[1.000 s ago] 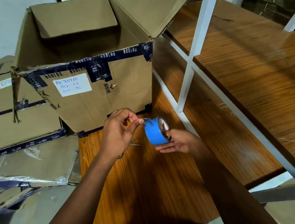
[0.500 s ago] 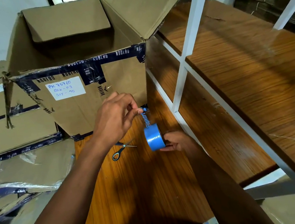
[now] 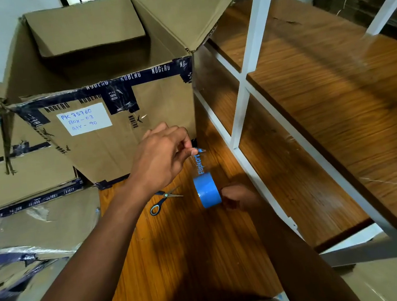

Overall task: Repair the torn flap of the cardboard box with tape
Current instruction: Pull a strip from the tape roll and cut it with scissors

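An open cardboard box (image 3: 163,109) with dark printed tape and a white handwritten label stands on the wooden table (image 3: 179,251), its flaps raised. My right hand (image 3: 237,196) grips a blue tape roll (image 3: 207,192) just below the box's near right corner. My left hand (image 3: 161,159) pinches the free end of the tape. A short clear strip (image 3: 200,162) with blue lettering stretches from the roll up to those fingers. The tear in the flap is not plain to see.
Blue-handled scissors (image 3: 164,200) lie on the table just left of the roll. Flattened cartons (image 3: 22,175) are stacked at the left. A white metal rack (image 3: 243,95) with wooden shelves stands close on the right.
My left hand has drawn the tape end up and away from the roll, so a short strip is now pulled out. The roll has turned edge-on and dropped slightly.
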Motion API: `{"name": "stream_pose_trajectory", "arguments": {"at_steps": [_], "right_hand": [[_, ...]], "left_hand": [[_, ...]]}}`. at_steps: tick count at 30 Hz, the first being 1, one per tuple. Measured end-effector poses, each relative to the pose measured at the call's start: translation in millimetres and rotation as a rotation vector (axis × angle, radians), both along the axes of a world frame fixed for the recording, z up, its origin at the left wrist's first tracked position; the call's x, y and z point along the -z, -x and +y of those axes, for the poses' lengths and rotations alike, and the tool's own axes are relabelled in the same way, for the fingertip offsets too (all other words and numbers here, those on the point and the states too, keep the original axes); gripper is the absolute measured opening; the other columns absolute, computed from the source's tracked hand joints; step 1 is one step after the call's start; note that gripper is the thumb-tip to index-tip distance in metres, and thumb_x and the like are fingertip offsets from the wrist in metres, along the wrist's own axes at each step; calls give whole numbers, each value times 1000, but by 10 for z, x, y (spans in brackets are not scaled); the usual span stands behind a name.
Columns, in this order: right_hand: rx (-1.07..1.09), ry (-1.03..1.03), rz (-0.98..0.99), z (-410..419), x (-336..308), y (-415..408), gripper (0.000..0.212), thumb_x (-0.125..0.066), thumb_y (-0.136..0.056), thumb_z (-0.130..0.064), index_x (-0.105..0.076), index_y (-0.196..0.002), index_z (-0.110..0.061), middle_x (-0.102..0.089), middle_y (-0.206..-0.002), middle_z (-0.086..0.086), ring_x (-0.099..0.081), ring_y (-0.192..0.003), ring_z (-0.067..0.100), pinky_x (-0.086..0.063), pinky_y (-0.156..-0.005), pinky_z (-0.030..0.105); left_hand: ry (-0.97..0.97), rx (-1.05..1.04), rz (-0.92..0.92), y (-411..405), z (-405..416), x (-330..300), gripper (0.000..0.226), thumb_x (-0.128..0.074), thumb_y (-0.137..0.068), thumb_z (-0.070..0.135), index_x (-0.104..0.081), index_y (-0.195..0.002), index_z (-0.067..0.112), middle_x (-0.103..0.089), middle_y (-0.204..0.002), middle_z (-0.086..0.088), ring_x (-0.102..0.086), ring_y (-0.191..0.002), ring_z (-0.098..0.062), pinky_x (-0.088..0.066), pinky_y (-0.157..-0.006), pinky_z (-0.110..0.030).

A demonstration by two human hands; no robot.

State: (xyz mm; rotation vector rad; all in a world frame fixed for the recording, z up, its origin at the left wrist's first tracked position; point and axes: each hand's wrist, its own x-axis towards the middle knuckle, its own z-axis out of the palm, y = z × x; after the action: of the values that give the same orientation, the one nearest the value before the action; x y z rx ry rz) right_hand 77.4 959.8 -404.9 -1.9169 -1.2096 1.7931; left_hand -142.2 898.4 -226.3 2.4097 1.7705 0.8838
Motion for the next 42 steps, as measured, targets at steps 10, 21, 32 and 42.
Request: {"name": "stream_pose_trajectory", "arguments": {"at_steps": [10, 21, 32, 42], "right_hand": [[-24, 97, 49, -5, 15, 7, 40, -57, -100, 4, -54, -140, 7, -63, -88, 8, -64, -76, 18, -57, -74, 31], [88, 131, 227, -152, 33, -93, 26, -51, -95, 17, -67, -94, -2, -72, -92, 16, -77, -67, 19, -64, -67, 32], [-16, 228, 0, 53, 151, 35, 20, -72, -94, -5, -65, -111, 2, -73, -117, 22, -75, -105, 33, -61, -97, 42], [-115, 215, -102, -78, 272, 24, 24, -74, -93, -7, -66, -114, 2, -75, -108, 21, -78, -91, 30, -65, -88, 41]], "left_hand": [[-14, 45, 42, -103, -4, 108, 23, -68, -98, 49, -64, -91, 28, -62, -86, 16, -49, -88, -14, -45, -74, -42], [-35, 104, 115, -171, -77, 282, 17, -66, -104, 42, -62, -95, 28, -63, -92, 11, -47, -88, -12, -36, -74, -35], [-65, 126, 150, -164, -123, 328, 11, -69, -105, 37, -66, -101, 27, -66, -95, 10, -48, -88, -12, -35, -73, -34], [52, 103, 102, -49, -77, 275, 18, -69, -98, 53, -65, -95, 36, -65, -89, 18, -46, -88, -6, -35, -73, -31]]}}
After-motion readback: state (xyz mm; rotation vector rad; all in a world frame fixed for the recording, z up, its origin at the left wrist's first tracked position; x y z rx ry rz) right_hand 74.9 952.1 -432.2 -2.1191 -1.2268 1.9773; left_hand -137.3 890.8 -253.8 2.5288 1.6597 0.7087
